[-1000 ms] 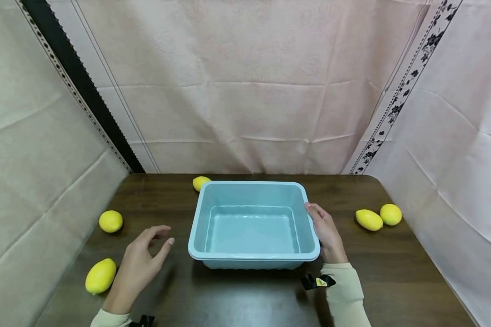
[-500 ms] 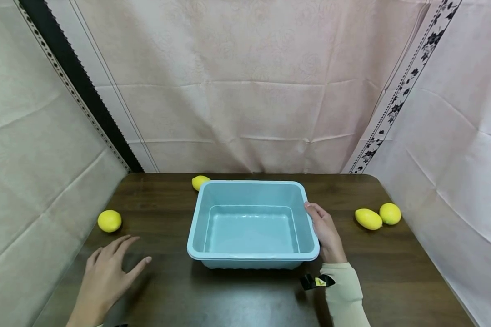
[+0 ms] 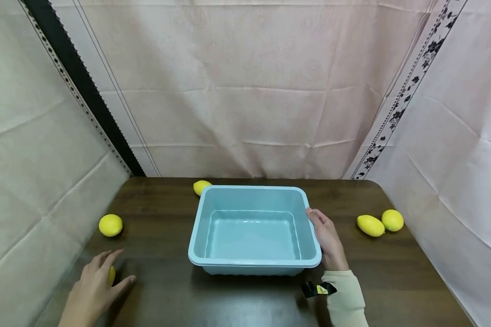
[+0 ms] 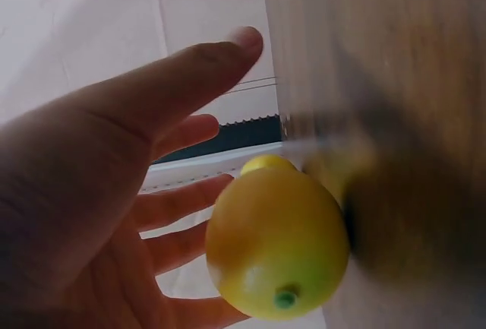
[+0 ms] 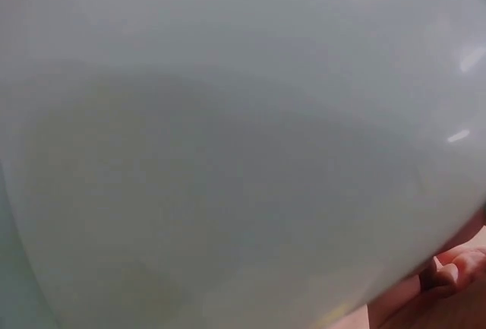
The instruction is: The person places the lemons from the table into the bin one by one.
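Observation:
At the left of the head view, my left hand (image 3: 89, 289) curves over a lemon (image 3: 112, 275), which it mostly hides there. The left wrist view has that same lemon (image 4: 277, 245) close up, green stem end toward the camera. The thumb stands well apart from the fingers, not closed on the fruit; whether a fingertip touches it I cannot tell. My right hand (image 3: 327, 238) grips the right rim of a light blue rectangular basin (image 3: 253, 262) with nothing inside. Its smooth wall (image 5: 243, 154) fills most of the right wrist view.
A second lemon (image 3: 110, 225) lies farther back on the left. Another lemon (image 3: 201, 187) is partly behind the basin. At the right, a lemon (image 3: 370, 225) rests beside a rounder yellow fruit (image 3: 392, 220). Pale cloth (image 3: 245, 91) hangs around the dark wooden table (image 3: 249, 302).
My left hand has moved left and toward me, away from the basin, to the near left lemon, its fingers now spread around it. The right hand keeps holding the basin in place.

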`<state>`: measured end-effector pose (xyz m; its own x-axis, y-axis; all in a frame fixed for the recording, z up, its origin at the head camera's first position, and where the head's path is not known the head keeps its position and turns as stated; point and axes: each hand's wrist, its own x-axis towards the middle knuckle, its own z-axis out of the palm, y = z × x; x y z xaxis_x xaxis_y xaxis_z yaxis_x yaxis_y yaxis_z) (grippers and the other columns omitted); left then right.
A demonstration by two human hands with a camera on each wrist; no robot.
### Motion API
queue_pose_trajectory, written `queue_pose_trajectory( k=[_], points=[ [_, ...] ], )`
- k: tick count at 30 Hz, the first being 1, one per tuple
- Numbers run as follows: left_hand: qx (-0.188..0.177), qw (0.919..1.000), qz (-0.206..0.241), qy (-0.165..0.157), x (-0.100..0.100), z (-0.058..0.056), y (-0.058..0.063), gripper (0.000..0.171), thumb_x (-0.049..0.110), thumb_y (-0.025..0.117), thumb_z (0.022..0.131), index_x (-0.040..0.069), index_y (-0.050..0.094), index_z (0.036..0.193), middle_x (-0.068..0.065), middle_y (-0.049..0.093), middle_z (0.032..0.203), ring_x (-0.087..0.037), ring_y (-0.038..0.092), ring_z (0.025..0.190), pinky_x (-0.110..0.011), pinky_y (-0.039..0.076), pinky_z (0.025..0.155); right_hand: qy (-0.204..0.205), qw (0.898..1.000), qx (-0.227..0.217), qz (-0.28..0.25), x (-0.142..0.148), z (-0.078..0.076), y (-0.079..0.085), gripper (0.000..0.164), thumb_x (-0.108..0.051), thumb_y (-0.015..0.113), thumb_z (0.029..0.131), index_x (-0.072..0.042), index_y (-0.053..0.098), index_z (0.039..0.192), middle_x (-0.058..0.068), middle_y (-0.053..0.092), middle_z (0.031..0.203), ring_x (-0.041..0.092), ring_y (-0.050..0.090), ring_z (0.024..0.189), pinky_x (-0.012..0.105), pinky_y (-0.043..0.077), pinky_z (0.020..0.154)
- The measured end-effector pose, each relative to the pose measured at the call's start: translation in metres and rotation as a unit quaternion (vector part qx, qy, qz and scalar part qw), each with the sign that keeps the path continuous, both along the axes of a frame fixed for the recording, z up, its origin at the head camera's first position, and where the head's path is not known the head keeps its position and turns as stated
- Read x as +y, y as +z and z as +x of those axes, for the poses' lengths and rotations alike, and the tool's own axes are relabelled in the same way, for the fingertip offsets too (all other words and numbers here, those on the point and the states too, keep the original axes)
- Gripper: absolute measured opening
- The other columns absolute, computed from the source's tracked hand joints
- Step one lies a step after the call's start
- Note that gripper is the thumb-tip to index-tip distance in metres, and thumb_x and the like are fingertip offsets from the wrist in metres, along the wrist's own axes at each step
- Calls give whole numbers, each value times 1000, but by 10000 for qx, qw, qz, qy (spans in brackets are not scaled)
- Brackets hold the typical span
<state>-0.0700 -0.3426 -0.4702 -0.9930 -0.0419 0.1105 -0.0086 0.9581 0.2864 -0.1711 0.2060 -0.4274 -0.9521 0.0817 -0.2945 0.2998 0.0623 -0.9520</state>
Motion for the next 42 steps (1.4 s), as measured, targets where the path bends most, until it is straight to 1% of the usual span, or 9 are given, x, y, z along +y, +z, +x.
queue_pose_trajectory(
  k=[3, 7, 10, 17, 24, 28, 33, 38, 42],
  points=[
    [-191, 9998, 77, -20, -3, 0, -4, 83, 39, 89, 83, -4, 53, 144, -46, 47, 136, -69, 51, 112, -74, 51, 72, -14, 10000, 37, -22, 1, 1, -1, 52, -49, 46, 112, -8, 55, 141, 3, 63, 105, 17, 61, 92, 28, 54, 75],
    [-614, 9980, 109, 79, -8, 1, -8, 88, 47, 88, 84, -5, 51, 144, -48, 43, 136, -72, 48, 111, -74, 51, 69, -42, 9999, 102, -72, 0, 1, -1, 52, -49, 47, 111, -7, 57, 140, 4, 63, 105, 17, 61, 91, 28, 55, 76],
    [-784, 9968, 118, 101, -10, 1, -10, 88, 50, 87, 84, -6, 51, 143, -48, 40, 136, -72, 47, 111, -74, 51, 66, -101, 9998, 125, -74, -1, 0, -1, 51, -50, 49, 111, -6, 59, 136, 4, 63, 103, 16, 62, 90, 27, 54, 74],
    [-439, 9989, 141, -43, -8, 1, -14, 79, 39, 89, 84, -11, 56, 136, -49, 44, 131, -67, 54, 101, -74, 51, 70, -142, 9997, 143, -107, -2, 0, -1, 48, -49, 49, 111, -6, 60, 131, 2, 63, 98, 15, 62, 86, 27, 53, 72],
    [54, 9993, 289, -250, -8, -1, -20, 68, 20, 91, 81, -15, 58, 129, -49, 50, 121, -63, 59, 96, -70, 53, 78, -122, 9997, 117, -183, -1, -1, -1, 47, -47, 49, 111, -6, 59, 131, 1, 64, 96, 15, 61, 85, 27, 53, 71],
    [237, 9989, 332, -249, -8, -1, -23, 67, 19, 92, 80, -15, 59, 127, -47, 52, 118, -60, 61, 93, -68, 54, 76, -116, 9997, 103, -195, 0, -1, -2, 46, -46, 48, 112, -6, 59, 132, 0, 64, 95, 15, 61, 85, 28, 53, 70],
    [515, 9980, 344, -156, -4, -1, -26, 66, 20, 94, 79, -14, 62, 126, -45, 55, 116, -59, 62, 90, -68, 54, 75, -90, 9998, 33, -153, 0, -1, -2, 49, -48, 47, 112, -7, 57, 136, 2, 64, 101, 15, 62, 88, 27, 53, 72],
    [801, 9958, 408, -194, 1, -3, -26, 66, 18, 95, 77, -15, 63, 124, -44, 58, 114, -58, 63, 89, -69, 53, 75, -70, 9998, 54, -173, 1, 0, -2, 50, -49, 47, 112, -7, 56, 137, 3, 64, 104, 16, 62, 91, 27, 54, 74],
    [662, 9966, 473, -126, 4, -2, -22, 69, 20, 92, 80, -15, 59, 129, -45, 57, 118, -58, 63, 92, -68, 54, 73, -38, 9998, 87, -150, 1, 1, -1, 50, -48, 47, 112, -6, 55, 139, 4, 64, 105, 16, 61, 91, 28, 55, 76]
  ],
)
